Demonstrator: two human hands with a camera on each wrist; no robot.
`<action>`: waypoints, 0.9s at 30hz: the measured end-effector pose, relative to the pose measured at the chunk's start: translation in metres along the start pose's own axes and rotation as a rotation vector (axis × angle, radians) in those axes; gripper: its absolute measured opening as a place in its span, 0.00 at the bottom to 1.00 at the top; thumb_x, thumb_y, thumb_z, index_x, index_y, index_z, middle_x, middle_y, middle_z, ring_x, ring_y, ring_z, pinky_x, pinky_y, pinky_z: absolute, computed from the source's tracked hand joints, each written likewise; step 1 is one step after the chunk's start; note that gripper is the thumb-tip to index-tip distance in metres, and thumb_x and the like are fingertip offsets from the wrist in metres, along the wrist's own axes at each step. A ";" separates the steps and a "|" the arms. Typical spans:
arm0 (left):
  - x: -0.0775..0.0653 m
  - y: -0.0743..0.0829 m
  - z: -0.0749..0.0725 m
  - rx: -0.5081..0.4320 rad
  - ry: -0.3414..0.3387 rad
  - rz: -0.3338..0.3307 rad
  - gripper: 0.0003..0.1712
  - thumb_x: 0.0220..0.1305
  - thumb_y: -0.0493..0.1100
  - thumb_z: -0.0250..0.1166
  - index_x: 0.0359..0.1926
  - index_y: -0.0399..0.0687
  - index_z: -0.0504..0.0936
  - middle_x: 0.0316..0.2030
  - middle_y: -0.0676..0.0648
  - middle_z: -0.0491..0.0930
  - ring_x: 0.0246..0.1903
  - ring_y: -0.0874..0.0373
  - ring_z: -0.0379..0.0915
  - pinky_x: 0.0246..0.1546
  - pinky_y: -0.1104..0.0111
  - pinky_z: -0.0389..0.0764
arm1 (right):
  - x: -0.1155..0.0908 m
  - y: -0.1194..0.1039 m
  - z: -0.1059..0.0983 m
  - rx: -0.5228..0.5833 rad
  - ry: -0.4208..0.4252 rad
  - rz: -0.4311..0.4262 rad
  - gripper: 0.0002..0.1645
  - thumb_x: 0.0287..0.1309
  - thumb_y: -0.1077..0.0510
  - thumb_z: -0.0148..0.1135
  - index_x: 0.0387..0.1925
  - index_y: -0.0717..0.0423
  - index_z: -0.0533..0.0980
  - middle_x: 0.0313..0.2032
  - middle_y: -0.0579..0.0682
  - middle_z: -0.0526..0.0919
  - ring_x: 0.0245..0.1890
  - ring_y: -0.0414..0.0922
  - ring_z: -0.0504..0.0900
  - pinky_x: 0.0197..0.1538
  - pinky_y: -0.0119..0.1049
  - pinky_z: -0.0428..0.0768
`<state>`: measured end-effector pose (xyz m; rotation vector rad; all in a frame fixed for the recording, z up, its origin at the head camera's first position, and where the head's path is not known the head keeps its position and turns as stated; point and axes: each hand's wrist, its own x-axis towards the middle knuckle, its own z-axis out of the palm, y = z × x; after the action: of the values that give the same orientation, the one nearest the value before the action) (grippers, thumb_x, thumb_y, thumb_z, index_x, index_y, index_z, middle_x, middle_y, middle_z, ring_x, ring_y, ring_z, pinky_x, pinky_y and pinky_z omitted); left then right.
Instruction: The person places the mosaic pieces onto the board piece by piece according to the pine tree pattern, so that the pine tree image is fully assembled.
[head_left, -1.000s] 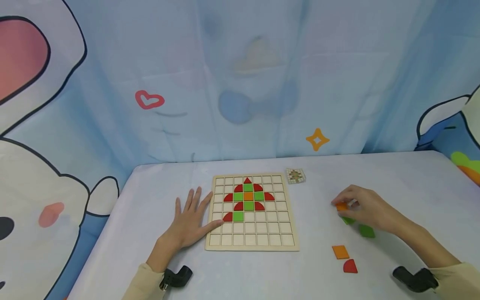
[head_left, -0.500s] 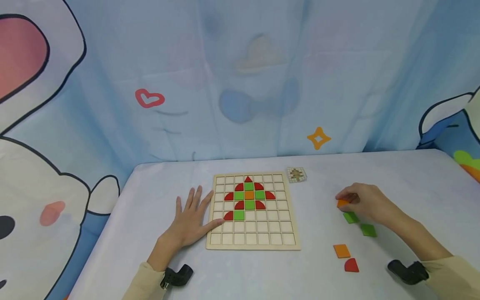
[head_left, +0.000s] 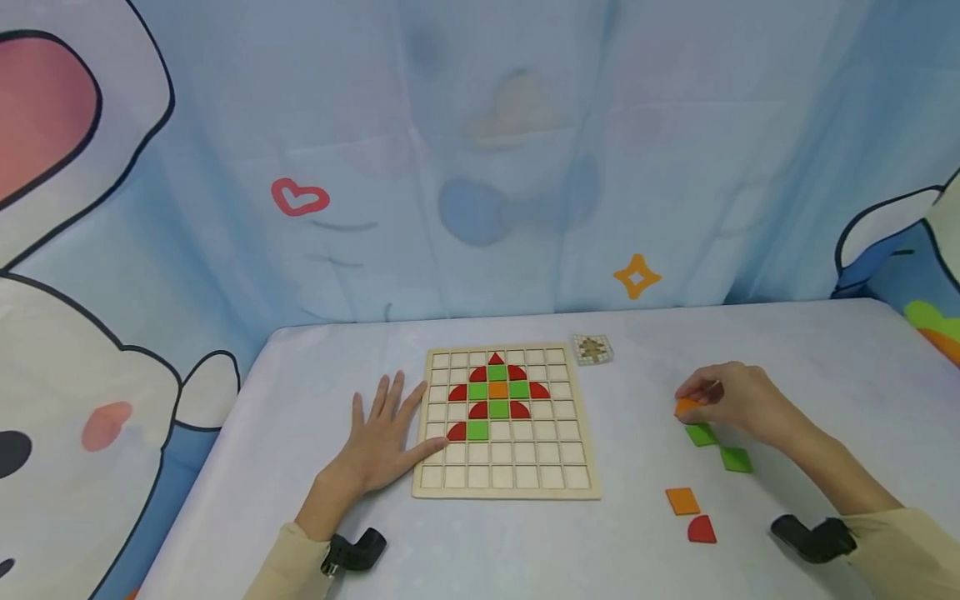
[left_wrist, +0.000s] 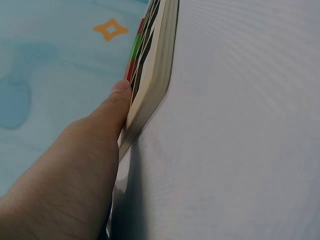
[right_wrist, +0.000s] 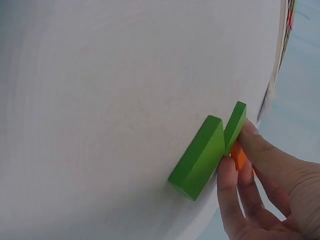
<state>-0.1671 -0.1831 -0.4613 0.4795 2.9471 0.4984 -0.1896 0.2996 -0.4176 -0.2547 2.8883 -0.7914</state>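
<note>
A pale wooden grid board [head_left: 536,478] lies mid-table, with several red, green and orange tiles set in its squares. My left hand [head_left: 378,442] is spread flat at its left side, fingers straight; the thumb [left_wrist: 112,107] touches the board's edge. At the right, my right hand [head_left: 742,404] pinches an orange square tile [head_left: 686,407] between thumb and fingers. In the right wrist view that orange tile [right_wrist: 240,157] is partly hidden by fingers. Two green tiles lie close by, the nearer green tile [head_left: 702,435] right beside the fingertips and the other green tile [head_left: 737,459] below it.
A second orange tile [head_left: 682,501] and a red quarter-round tile [head_left: 702,529] lie toward the table's front right. A small patterned card [head_left: 592,349] sits beyond the board's top right corner. A blue printed curtain [head_left: 525,208] hangs behind the white table [head_left: 622,450].
My right hand has shifted slightly to the right and away, the orange tile still in its fingers, and the nearer green tile shows more fully. The left hand stays in place.
</note>
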 end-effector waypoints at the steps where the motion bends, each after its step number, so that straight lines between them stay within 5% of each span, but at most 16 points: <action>1: 0.000 0.000 0.000 -0.002 -0.001 -0.001 0.53 0.70 0.70 0.58 0.84 0.50 0.53 0.83 0.35 0.41 0.82 0.36 0.29 0.73 0.30 0.31 | 0.000 0.000 0.000 0.006 0.005 0.002 0.14 0.49 0.63 0.83 0.37 0.62 0.86 0.31 0.49 0.83 0.35 0.51 0.80 0.36 0.37 0.79; 8: 0.000 -0.001 0.001 0.000 0.012 0.015 0.53 0.71 0.70 0.58 0.84 0.51 0.53 0.83 0.35 0.41 0.82 0.36 0.30 0.73 0.29 0.32 | -0.004 0.000 0.001 0.035 0.042 -0.003 0.11 0.50 0.65 0.82 0.35 0.62 0.86 0.31 0.48 0.84 0.34 0.50 0.80 0.32 0.30 0.79; 14: -0.001 -0.003 0.003 0.006 0.023 0.014 0.53 0.70 0.71 0.58 0.84 0.50 0.53 0.83 0.35 0.41 0.82 0.36 0.31 0.73 0.29 0.32 | -0.003 -0.014 0.005 0.073 0.050 -0.102 0.09 0.51 0.69 0.79 0.34 0.60 0.85 0.31 0.46 0.86 0.32 0.45 0.80 0.32 0.29 0.79; 21: 0.000 -0.003 0.004 -0.004 0.016 0.011 0.53 0.70 0.71 0.58 0.84 0.50 0.53 0.83 0.35 0.41 0.82 0.36 0.30 0.73 0.29 0.31 | 0.009 -0.066 0.019 0.156 0.061 -0.253 0.09 0.54 0.72 0.76 0.36 0.59 0.86 0.35 0.46 0.87 0.34 0.43 0.82 0.38 0.29 0.84; 27: 0.000 -0.004 0.004 0.003 0.023 0.013 0.53 0.70 0.71 0.58 0.84 0.51 0.53 0.83 0.36 0.41 0.82 0.36 0.30 0.73 0.29 0.32 | 0.019 -0.119 0.036 0.292 -0.041 -0.352 0.08 0.57 0.71 0.74 0.37 0.60 0.86 0.36 0.47 0.88 0.36 0.43 0.84 0.40 0.32 0.86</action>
<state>-0.1680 -0.1851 -0.4663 0.4963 2.9695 0.5041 -0.1864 0.1777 -0.3888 -0.7455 2.6752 -1.2309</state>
